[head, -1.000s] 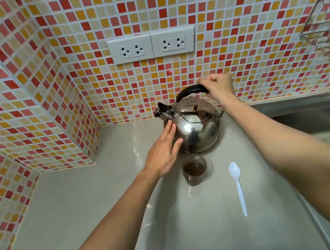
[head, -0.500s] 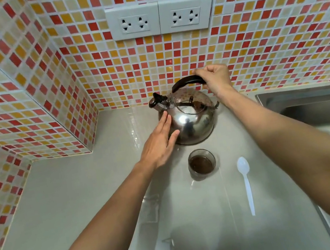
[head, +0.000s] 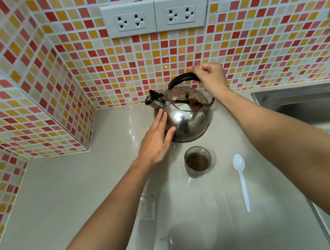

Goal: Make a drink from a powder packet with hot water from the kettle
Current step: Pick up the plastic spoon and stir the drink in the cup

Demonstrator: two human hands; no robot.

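A shiny steel kettle [head: 189,120] with a black handle and a capped spout pointing left stands on the grey counter [head: 67,199] near the tiled wall. My right hand [head: 209,77] is closed around the right end of the kettle's handle. My left hand [head: 155,139] lies flat, fingers together, against the kettle's left side just below the spout. In front of the kettle stands a small clear glass [head: 198,161] with dark brown powder in its bottom. A white plastic spoon [head: 242,179] lies on the counter to the right of the glass.
A steel sink [head: 319,104] is set into the counter at the right. Two white wall sockets [head: 156,16] sit above the kettle on the red and yellow mosaic tiles. The tiled wall juts out in a corner at the left [head: 88,147].
The hands and kettle have kept their grip and place. The camera has shifted, so kettle, glass and spoon appear slightly farther right and the sockets lower in the frame.
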